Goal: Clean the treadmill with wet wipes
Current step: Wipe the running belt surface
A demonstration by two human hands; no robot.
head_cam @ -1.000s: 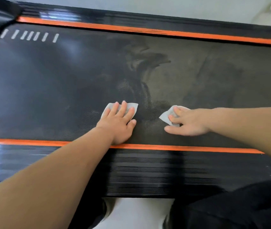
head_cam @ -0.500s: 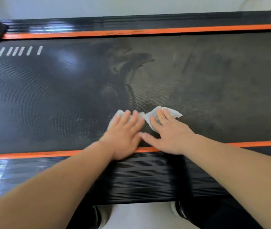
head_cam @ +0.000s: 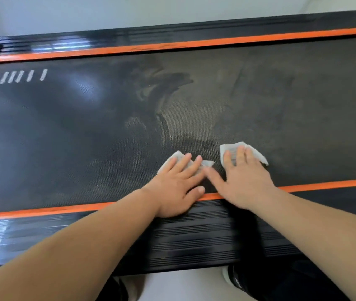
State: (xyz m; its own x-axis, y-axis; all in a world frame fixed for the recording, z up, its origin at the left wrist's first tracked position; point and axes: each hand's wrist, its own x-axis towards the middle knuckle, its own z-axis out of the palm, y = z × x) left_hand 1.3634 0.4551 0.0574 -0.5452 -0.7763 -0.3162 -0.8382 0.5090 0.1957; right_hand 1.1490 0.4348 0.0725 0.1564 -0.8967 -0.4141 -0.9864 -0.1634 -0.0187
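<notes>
Since 0.5 s ago the right hand [head_cam: 244, 181] slid its wipe [head_cam: 253, 152] away from the left hand [head_cam: 177, 185]; both press with flat fingers, widening the cleaned belt [head_cam: 64, 131] patch.

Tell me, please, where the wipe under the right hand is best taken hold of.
Probably its far right corner, pinched from above on the right side. The wipe lies flat on the belt under the straight fingers of the right hand; that corner sticks out free past them, so there is an edge to pinch.
</notes>
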